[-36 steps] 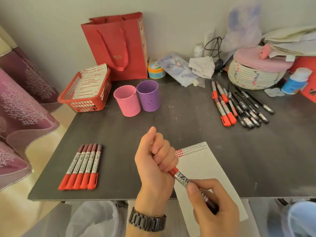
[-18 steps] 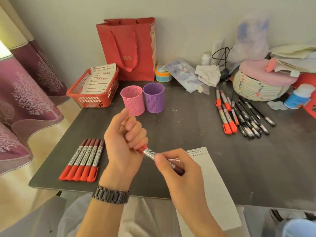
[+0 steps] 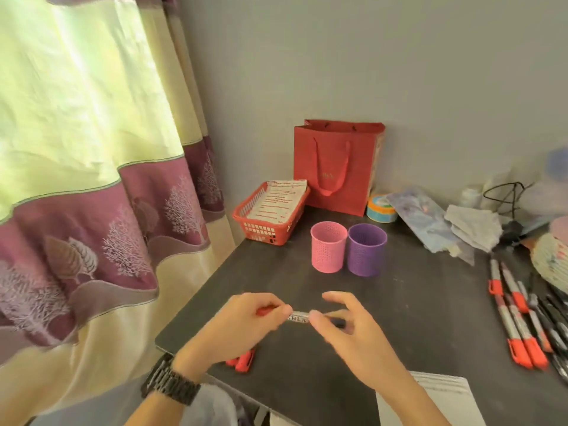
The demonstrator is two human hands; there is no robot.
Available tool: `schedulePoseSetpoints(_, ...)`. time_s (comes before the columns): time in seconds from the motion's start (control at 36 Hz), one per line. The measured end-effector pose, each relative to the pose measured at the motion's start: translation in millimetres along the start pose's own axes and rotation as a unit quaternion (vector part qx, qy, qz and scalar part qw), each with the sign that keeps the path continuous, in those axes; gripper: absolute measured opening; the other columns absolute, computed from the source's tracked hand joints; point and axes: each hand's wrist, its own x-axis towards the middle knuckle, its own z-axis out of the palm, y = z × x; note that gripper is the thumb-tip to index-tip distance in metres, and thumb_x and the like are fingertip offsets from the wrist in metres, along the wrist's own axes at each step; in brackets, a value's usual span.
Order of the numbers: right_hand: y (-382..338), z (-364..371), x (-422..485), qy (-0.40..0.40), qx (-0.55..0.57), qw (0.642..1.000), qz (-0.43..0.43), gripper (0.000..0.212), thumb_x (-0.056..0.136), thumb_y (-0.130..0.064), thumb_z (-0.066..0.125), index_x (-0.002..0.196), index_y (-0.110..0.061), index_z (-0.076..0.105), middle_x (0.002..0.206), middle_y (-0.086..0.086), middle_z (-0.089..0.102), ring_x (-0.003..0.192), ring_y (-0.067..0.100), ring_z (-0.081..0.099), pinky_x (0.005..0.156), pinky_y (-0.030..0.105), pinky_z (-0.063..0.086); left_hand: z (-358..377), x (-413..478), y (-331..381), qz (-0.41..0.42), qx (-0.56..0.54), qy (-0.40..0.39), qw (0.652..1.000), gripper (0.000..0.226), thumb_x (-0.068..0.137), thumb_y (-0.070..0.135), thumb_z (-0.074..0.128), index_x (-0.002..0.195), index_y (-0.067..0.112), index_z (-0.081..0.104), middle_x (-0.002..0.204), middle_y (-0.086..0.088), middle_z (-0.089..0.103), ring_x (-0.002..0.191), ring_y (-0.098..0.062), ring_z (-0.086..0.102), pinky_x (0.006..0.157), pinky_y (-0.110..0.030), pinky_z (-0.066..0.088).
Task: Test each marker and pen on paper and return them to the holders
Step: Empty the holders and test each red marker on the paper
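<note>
A red-capped marker [image 3: 297, 317] is held level above the dark table between both hands. My left hand [image 3: 242, 324] grips its red cap end. My right hand [image 3: 353, 330] pinches the barrel with thumb and forefinger, the other fingers spread. A pink holder [image 3: 328, 251] and a purple holder [image 3: 367, 249] stand side by side beyond the hands. Red caps of a row of markers [image 3: 244, 361] peek out under my left wrist. Several more red and black markers [image 3: 522, 321] lie at the right. The white paper [image 3: 442, 395] lies at the near right edge.
A red basket [image 3: 261, 229] with paper sits at the far left corner beside a red gift bag [image 3: 335, 167]. A tape roll [image 3: 381, 207], cloths and a woven basket [image 3: 553, 262] crowd the back right. A curtain [image 3: 92, 179] hangs left of the table [image 3: 415, 318].
The view swung left and up, bringing the curtain in. Both hands moved left off the paper with the marker, which now lies level, over the row of markers.
</note>
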Motion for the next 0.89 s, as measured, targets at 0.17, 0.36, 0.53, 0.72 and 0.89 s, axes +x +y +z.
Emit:
schedulePoseSetpoints(0.17,33.6,32.0,23.7,0.034,-0.121,0.992,0.018,0.057,0.093,-0.067,0.048,0.139,-0.033,0.049,0.137,-0.012,0.059,0.124,0.002,0.053,0.106,0.025,0.041,-11.4,8.5,-69.2,-0.124,0.033,0.28,0.952,0.019,0.093,0.053,0.055,0.091,0.043,0.071,0.088,0.018,0.06,0.081,0.004,0.057,0.07,-0.019,0.039)
schedulePoseSetpoints(0.36,65.0,57.4,20.2,0.018,-0.393,0.918,-0.042,0.078,0.092,-0.076,0.029,0.155,-0.03,0.031,0.167,-0.007,0.019,0.154,0.015,0.011,0.124,0.034,0.018,1.0,-11.2,-107.4,-0.257,0.087,0.348,0.897,0.028,0.095,0.05,0.055,0.105,0.035,0.076,0.093,0.002,0.055,0.087,-0.013,0.046,0.077,-0.031,0.041)
schedulePoseSetpoints(0.53,70.9,57.5,18.8,0.007,-0.414,0.909,-0.048,0.078,0.091,-0.077,0.027,0.156,-0.034,0.027,0.17,-0.008,0.011,0.156,0.014,0.003,0.124,0.034,0.015,13.6,-18.3,-109.3,-0.311,0.086,0.285,0.903,0.028,0.095,0.057,0.048,0.106,0.044,0.07,0.105,0.007,0.068,0.102,-0.022,0.059,0.085,-0.037,0.052)
schedulePoseSetpoints(0.72,67.6,57.8,19.1,-0.008,-0.43,0.902,-0.033,0.077,0.093,-0.076,0.03,0.158,-0.034,0.023,0.17,-0.007,0.007,0.157,0.016,0.002,0.125,0.037,0.016,17.1,-17.1,-103.9,-0.301,0.077,0.278,0.909,0.017,0.094,0.05,0.051,0.097,0.043,0.067,0.086,0.017,0.058,0.096,-0.02,0.06,0.081,-0.034,0.051)
schedulePoseSetpoints(0.89,75.0,60.9,22.5,-0.003,-0.428,0.903,-0.032,0.079,0.091,-0.078,0.029,0.157,-0.036,0.023,0.17,-0.008,0.007,0.157,0.016,0.002,0.124,0.038,0.017,17.9,-18.1,-104.1,-0.31,0.078,0.276,0.906,0.016,0.092,0.043,0.051,0.098,0.04,0.066,0.095,0.01,0.065,0.087,-0.016,0.057,0.069,-0.03,0.044)
